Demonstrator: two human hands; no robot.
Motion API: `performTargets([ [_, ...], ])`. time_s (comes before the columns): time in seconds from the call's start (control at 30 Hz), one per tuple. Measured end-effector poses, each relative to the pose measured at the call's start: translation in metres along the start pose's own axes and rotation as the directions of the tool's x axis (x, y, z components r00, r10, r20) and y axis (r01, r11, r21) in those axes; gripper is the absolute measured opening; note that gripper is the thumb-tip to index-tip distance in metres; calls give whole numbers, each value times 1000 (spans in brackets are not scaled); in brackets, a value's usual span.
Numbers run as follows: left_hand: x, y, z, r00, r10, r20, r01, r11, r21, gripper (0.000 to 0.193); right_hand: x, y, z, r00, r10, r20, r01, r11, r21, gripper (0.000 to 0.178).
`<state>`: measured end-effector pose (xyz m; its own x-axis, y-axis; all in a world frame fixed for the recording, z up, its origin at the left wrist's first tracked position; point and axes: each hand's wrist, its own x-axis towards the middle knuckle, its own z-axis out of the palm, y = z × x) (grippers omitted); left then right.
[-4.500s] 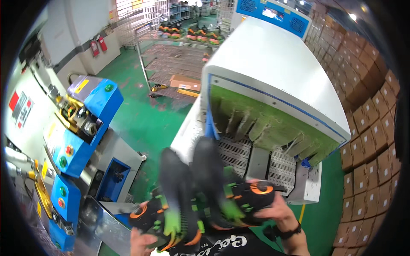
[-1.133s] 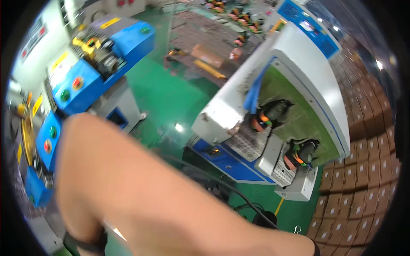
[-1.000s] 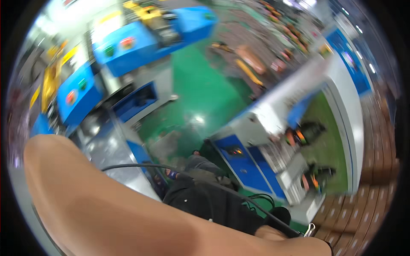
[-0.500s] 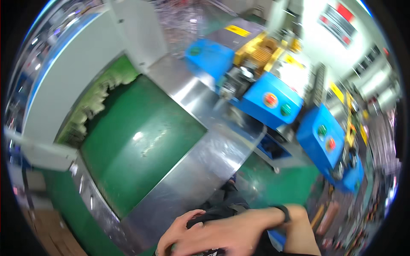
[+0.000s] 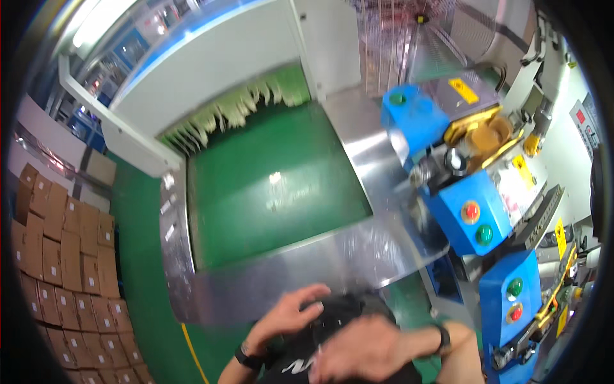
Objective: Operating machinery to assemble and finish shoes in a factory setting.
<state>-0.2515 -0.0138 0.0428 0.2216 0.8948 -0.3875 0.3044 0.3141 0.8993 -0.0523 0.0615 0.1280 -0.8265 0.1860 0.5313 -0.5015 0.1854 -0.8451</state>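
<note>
My left hand (image 5: 289,315) is in front of my black shirt (image 5: 307,345), thumb and fingers apart, nothing in it. My right hand (image 5: 359,349) lies across the shirt front, its fingers smeared by motion; I cannot tell whether it holds anything. A dark band circles each wrist. Just beyond the hands is the steel border (image 5: 268,281) of a conveyor. Its green belt (image 5: 275,192) bears no object that I can make out. The belt runs under a ragged pale-green strip curtain (image 5: 236,109) in a grey housing (image 5: 224,70).
To the right stand machines with blue control boxes (image 5: 470,240) (image 5: 511,281) carrying red and green buttons. A fan (image 5: 419,38) stands at the back. Brown cartons (image 5: 70,256) are stacked at far left, beside green floor (image 5: 144,256) with a yellow line (image 5: 194,352).
The view has swung left, bringing the stacked cartons in. My hands, overlapping before, are now apart, the left one raised a little and the right one across the shirt.
</note>
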Motion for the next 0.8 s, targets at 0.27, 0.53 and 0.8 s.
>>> performTargets([
  [0.27, -14, -58, 7, 985, 44, -167, -71, 984, -162, 40, 31, 11, 5, 997, 20, -77, 28, 816, 577, 9],
  [0.53, -17, -84, -14, 987, 28, -159, -65, 970, -235, 40, 82, 37, 34, 995, 52, -88, 48, 522, 852, 19],
  [0.8, -5, -105, -36, 980, 109, -164, -147, 959, -241, 41, 87, 29, 20, 997, -6, -83, 65, 685, 726, 18],
])
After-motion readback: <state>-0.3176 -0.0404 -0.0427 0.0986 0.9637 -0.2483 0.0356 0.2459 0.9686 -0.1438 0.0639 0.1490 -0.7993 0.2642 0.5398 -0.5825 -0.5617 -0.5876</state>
